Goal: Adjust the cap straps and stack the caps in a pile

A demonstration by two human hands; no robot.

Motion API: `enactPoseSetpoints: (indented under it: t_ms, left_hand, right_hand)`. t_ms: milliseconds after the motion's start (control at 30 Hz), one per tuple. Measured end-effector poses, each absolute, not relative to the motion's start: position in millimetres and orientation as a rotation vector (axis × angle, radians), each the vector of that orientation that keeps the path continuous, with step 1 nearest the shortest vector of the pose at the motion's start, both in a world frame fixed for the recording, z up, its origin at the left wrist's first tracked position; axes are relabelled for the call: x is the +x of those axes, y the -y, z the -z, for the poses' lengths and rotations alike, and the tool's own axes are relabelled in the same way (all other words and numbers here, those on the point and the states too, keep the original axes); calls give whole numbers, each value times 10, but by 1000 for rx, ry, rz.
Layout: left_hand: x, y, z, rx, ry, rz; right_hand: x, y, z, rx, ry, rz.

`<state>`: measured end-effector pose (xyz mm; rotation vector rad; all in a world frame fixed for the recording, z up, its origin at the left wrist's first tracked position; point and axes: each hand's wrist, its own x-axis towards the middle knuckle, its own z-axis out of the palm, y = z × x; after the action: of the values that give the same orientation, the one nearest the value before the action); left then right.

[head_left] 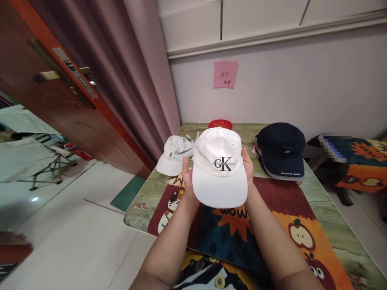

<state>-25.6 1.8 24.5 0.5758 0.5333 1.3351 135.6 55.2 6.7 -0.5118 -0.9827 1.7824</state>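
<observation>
A white cap point(218, 155) with black "CK"-style lettering is held up in front of me, its brim toward me. My left hand point(188, 177) grips its left side, the thumb up and the other fingers hidden behind the cap. On the right side my right hand point(248, 167) holds it the same way. Behind my left hand, a smaller white cap point(173, 155) with a small dark logo lies on the table. A dark navy cap point(281, 149) sits to the right, on top of at least one lighter cap whose brim edge shows.
Under my arms a colourful mat point(290, 201) covers part of the wood-patterned table point(322, 201). A red dish point(220, 123) stands at the back edge, below a pink note point(225, 75) on the wall. An open door point(75, 104) and a curtain are at the left.
</observation>
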Motion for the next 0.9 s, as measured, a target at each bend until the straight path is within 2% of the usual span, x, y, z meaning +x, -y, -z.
enactPoseSetpoints:
  t_ms: [233,533,733,900]
  left_hand:
    - [-222,-1,-358,428,-548,-1358]
    - [-281,7,-338,426,-538,-1379]
    - [-130,123,-504,472,-419,-1409]
    - [-113,176,-555,503,-403,-1392]
  right_hand:
    - [1340,-625,-28,-498,945,-1902]
    - [1250,-426,-202,-436,831,-1844]
    - [1204,-419,-200,-233,522,-2021]
    - [1219,-468,-139,-222,469,-2104]
